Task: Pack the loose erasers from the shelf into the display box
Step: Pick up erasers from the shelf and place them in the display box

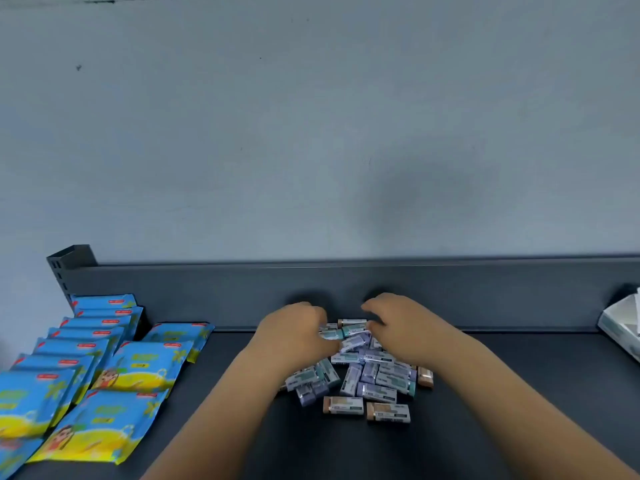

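— Where are the erasers [367,372]?
— In a loose pile on the dark shelf [519,393], close to its far wall. None looks packed yet, I think.
— And the hands?
— The left hand [294,329] and right hand [398,323] are near each other on the pile's far side, fingers curled down. I cannot tell if they grip.
— Where do they go?
— Perhaps the white box [620,327], cut off at the right; its inside is hidden.
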The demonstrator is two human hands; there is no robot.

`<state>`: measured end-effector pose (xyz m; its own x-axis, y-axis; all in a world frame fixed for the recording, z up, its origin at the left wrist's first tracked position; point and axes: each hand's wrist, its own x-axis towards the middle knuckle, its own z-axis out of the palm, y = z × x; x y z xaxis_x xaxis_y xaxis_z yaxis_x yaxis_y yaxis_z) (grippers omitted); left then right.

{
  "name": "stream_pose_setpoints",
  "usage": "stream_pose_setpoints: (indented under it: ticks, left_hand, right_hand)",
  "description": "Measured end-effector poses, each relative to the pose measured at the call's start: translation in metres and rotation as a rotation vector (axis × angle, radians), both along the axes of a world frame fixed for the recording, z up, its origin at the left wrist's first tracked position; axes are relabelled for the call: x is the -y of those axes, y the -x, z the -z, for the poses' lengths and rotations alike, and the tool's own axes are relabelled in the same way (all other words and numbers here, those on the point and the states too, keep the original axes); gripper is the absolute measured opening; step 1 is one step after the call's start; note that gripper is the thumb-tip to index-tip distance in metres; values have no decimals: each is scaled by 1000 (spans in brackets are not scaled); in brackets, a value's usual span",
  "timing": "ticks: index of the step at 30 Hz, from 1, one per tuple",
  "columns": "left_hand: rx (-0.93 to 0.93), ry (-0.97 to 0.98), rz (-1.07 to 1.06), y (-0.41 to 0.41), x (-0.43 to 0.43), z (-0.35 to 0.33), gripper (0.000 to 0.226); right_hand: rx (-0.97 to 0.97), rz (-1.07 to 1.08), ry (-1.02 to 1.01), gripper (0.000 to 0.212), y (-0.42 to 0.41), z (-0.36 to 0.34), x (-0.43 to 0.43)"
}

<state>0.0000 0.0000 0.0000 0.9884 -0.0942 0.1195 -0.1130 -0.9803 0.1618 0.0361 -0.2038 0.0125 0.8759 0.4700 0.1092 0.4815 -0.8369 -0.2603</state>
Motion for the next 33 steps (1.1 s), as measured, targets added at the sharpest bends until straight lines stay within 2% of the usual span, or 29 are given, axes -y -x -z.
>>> stream_pose_setpoints:
  ticks: [5, 9, 13, 17, 23, 26, 29, 33]
  left_hand:
    - [-56, -15, 16, -2, -3, 14, 44]
    - [34, -5, 36, -8, -4, 23, 43]
    - [30, -11, 54, -16, -3, 25, 36]
    - [29, -49, 40, -21, -3, 31, 25]
    - [59, 45, 16, -29, -11, 39, 15]
    - [114, 70, 1, -30, -14, 38, 17]
    - [170, 113, 20, -28, -16, 32, 12]
    - [196, 160, 34, -21, -16, 21, 12]
  right_hand:
    - [-47, -5, 106, 19, -17, 18, -2]
    - [-46, 4, 122, 21, -23, 25, -7]
    - [-61, 36, 90, 24, -28, 27, -14]
    - [-36, 33, 66, 2, -29, 24, -20]
    - [-74, 63, 22, 12, -36, 23, -23]
    - [-180, 85, 31, 31, -37, 21, -26]
    - [-243, 106, 25, 36, -35, 17, -28]
    - [-284, 122, -62, 19, -33, 11, -27]
